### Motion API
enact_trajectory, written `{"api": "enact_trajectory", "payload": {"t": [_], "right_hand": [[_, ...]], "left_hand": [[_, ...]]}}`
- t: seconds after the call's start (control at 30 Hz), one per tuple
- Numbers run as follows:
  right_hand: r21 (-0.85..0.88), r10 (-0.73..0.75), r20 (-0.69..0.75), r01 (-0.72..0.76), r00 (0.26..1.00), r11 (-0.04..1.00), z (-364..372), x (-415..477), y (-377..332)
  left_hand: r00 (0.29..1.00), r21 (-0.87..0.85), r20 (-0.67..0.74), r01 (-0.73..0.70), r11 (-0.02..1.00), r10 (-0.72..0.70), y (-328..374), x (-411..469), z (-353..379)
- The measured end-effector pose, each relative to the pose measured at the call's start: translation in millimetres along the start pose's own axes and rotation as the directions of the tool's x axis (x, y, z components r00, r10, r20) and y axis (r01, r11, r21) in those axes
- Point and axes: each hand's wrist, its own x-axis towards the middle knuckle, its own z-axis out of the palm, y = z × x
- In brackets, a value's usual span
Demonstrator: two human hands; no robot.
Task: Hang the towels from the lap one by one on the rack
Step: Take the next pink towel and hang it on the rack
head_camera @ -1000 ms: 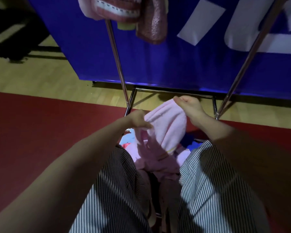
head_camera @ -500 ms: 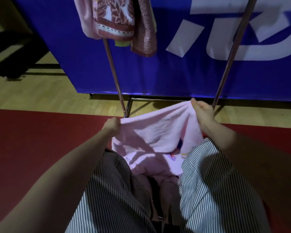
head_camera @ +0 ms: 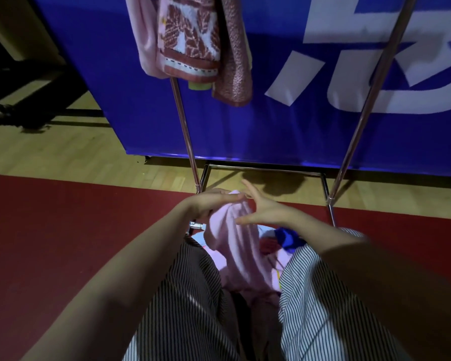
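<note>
A pale pink towel (head_camera: pixel 235 243) hangs bunched from my left hand (head_camera: pixel 214 203), which pinches its top edge above my lap. My right hand (head_camera: pixel 262 208) sits right beside it with index finger and thumb spread straight; the thumb lies against the towel's front. More towels lie in my lap between my striped trouser legs, among them a blue one (head_camera: pixel 288 235). The metal rack (head_camera: pixel 185 131) stands just ahead, its second upright (head_camera: pixel 370 84) to the right. Three towels hang at its top left: pink (head_camera: pixel 143 35), leaf-patterned (head_camera: pixel 190 40), dark pink textured (head_camera: pixel 235 53).
A blue banner with white lettering (head_camera: pixel 284 121) stands right behind the rack. The rack's base bars (head_camera: pixel 266 169) rest on wooden floor at the edge of a red mat (head_camera: pixel 63 230). Dark furniture (head_camera: pixel 24 82) is at the far left.
Half a second ago both hands held the pink towel stretched wide. They have now come together, the towel is bunched, and the right hand's fingers have opened off it.
</note>
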Motion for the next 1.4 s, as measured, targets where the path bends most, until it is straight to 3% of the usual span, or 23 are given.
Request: {"api": "enact_trajectory", "payload": {"t": [0.13,0.23,0.3,0.37,0.5,0.63,0.77,0.87,0.93,1.03,1.17,1.27,1.4], "right_hand": [[0.106,0.058,-0.174,-0.039,0.983,0.994,11,18,8],[0.0,0.166,-0.267,-0.172,0.949,0.985,6,15,20],[0.065,0.206,-0.268,-0.196,0.941,0.979,0,7,33],[0.121,0.21,-0.244,-0.185,0.947,0.975,-4,-2,39],[-0.026,0.245,-0.138,-0.251,0.96,0.968,-7,-4,47],[0.027,0.216,0.101,-0.22,0.971,0.975,-1,-5,45],[0.277,0.063,-0.022,-0.054,0.998,0.959,7,3,25],[0.185,0.042,-0.137,-0.016,0.99,0.983,9,6,23],[0.184,0.109,-0.236,-0.065,0.966,0.981,9,4,26],[0.322,0.209,-0.299,-0.107,0.931,0.941,7,5,30],[0.492,0.284,-0.383,-0.066,0.879,0.868,-1,9,29],[0.562,0.345,-0.471,-0.025,0.812,0.826,-10,9,32],[0.614,0.368,-0.471,-0.002,0.802,0.789,-18,7,39]], "left_hand": [[0.998,-0.048,0.024,-0.049,0.998,0.05,2,7,3],[1.0,0.168,0.02,-0.023,0.986,0.02,0,8,-2],[0.999,0.308,0.044,0.012,0.951,-0.027,-1,6,-7],[0.997,0.346,0.079,-0.004,0.938,-0.025,-2,5,-12],[0.997,0.146,0.021,-0.074,0.987,0.072,-3,6,-17],[0.986,0.037,-0.024,-0.166,0.985,0.167,2,10,-9],[0.977,0.102,-0.037,-0.204,0.974,0.208,1,18,3],[0.978,0.045,-0.02,-0.208,0.977,0.209,4,20,16],[0.976,-0.004,-0.046,-0.213,0.977,0.212,5,21,18],[0.985,0.163,-0.005,-0.168,0.972,0.171,-1,21,10],[0.977,0.495,0.195,-0.019,0.868,-0.09,-15,21,12],[0.964,0.621,0.172,0.055,0.782,-0.204,-22,24,8],[0.984,0.67,0.051,0.092,0.737,-0.169,-33,26,6]]}}
